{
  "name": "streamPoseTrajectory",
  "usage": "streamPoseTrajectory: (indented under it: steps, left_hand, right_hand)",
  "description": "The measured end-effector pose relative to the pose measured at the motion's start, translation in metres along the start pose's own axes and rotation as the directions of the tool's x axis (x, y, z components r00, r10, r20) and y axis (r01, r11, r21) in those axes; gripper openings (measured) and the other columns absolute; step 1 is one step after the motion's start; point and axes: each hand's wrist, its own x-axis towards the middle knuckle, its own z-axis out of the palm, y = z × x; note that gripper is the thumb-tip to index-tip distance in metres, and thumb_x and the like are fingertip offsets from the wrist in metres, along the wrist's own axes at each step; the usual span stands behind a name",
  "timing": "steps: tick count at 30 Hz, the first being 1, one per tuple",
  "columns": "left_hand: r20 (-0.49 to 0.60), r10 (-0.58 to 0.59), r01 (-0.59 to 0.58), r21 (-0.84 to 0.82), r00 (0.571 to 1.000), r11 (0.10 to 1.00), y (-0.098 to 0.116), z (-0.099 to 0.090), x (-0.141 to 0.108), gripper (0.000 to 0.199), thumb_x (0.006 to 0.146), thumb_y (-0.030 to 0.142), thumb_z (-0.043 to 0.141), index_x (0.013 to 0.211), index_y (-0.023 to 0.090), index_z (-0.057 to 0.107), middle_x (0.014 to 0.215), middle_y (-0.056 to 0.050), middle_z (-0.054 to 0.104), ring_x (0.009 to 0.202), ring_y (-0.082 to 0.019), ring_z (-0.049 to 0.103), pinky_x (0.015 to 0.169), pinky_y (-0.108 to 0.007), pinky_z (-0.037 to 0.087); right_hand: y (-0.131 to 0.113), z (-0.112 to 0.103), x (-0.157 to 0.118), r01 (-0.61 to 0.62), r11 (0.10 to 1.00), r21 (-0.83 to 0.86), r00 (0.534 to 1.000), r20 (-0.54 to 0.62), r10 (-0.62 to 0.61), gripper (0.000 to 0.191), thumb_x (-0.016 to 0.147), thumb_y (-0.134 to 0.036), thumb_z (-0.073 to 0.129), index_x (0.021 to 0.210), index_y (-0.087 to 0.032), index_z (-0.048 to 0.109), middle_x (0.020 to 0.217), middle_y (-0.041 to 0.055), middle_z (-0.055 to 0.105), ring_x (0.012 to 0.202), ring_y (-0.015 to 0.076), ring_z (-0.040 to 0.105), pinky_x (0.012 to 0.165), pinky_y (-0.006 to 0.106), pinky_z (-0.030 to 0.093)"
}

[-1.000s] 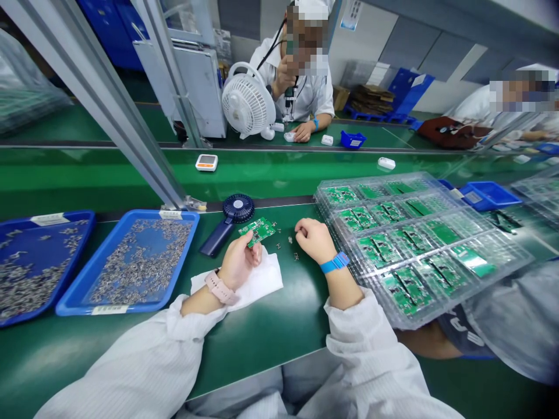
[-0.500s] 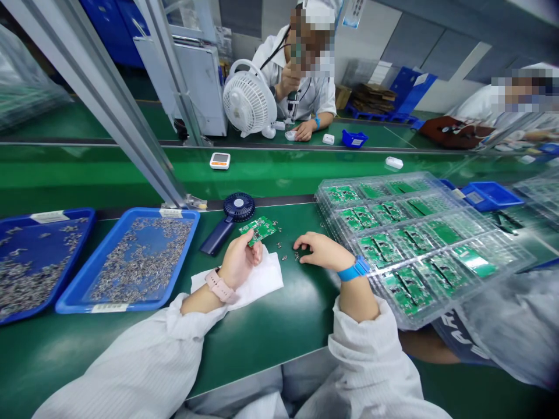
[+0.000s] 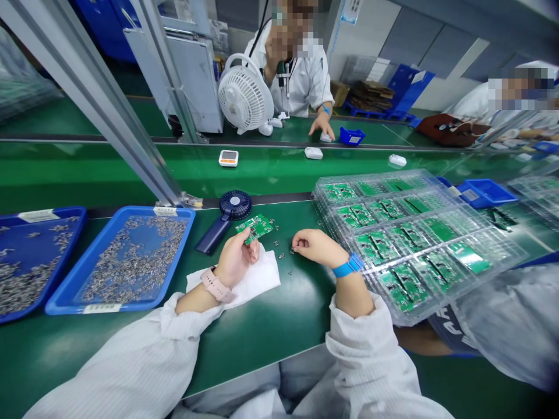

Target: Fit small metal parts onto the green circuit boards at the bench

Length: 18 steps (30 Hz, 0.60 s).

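Observation:
My left hand [image 3: 238, 258] grips a green circuit board [image 3: 257, 227] by its near corner, thumb on top, above a folded white cloth [image 3: 267, 272]. To its right, my right hand [image 3: 317, 247] pinches a small metal component [image 3: 293, 250] between thumb and fingertips, just over the green table. A few loose metal components [image 3: 281, 256] lie on the table between the hands. Beyond my right hand stands a clear plastic tray [image 3: 375, 269], its compartments filled with green circuit boards.
Two blue trays of small metal parts, one nearer [image 3: 55, 302] and one at the far left [image 3: 9, 317], flank my left arm. A dark handheld fan [image 3: 213, 234] lies behind my left hand. Across the green conveyor [image 3: 271, 173], a co-worker [image 3: 301, 75] sits beside a white fan [image 3: 245, 98].
My right hand's fingers have closed on a small component from the table. The co-worker's hand has reached forward, and a white piece now lies on the conveyor. My left hand still holds the board.

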Motion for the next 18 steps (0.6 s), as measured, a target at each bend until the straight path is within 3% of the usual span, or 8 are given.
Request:
streamPoseTrajectory:
  steps: [6,12,15,18]
  left_hand:
    - [0.007,0.006,-0.006,-0.003,1.000,1.000,0.001,0.001,-0.001,0.050,0.089,0.043,0.055,0.047,0.015,0.053,0.045,-0.003,0.048,0.043,-0.010,0.042,0.046,-0.024,0.032]
    - [0.004,0.005,-0.005,-0.005,1.000,1.000,-0.001,-0.001,0.002,0.049,0.085,0.047,0.059,0.048,0.015,0.052,0.044,-0.002,0.048,0.042,-0.009,0.043,0.045,-0.024,0.031]
    - [-0.003,0.027,-0.027,0.022,1.000,0.999,-0.006,-0.002,0.005,0.051,0.082,0.052,0.061,0.048,0.015,0.052,0.043,-0.001,0.048,0.041,-0.009,0.044,0.043,-0.022,0.029]
    - [-0.020,0.024,-0.024,0.038,1.000,0.999,-0.010,-0.003,0.007,0.054,0.080,0.057,0.061,0.048,0.015,0.051,0.043,0.000,0.047,0.038,-0.007,0.043,0.041,-0.021,0.028]
  right_hand:
    - [-0.003,-0.002,-0.001,-0.012,0.988,0.156,0.980,-0.193,0.042,0.009,0.082,-0.016,0.058,0.085,-0.018,0.066,0.071,-0.0022,0.061,0.064,0.0107,0.054,0.061,0.022,0.040]
    - [0.008,-0.003,0.002,-0.099,0.995,-0.035,0.957,-0.278,0.085,0.021,0.079,-0.010,0.058,0.093,-0.019,0.070,0.081,0.0015,0.062,0.070,0.0132,0.054,0.069,0.027,0.043]
    - [0.000,-0.008,0.003,0.016,1.000,0.000,0.898,-0.440,-0.014,0.018,0.083,-0.014,0.056,0.093,-0.019,0.069,0.083,0.0032,0.062,0.079,0.0166,0.057,0.075,0.030,0.045]
    - [-0.037,-0.011,-0.011,0.266,0.942,0.207,0.821,-0.561,-0.109,0.011,0.087,-0.019,0.056,0.089,-0.022,0.066,0.089,0.0042,0.063,0.084,0.0187,0.059,0.076,0.033,0.046]
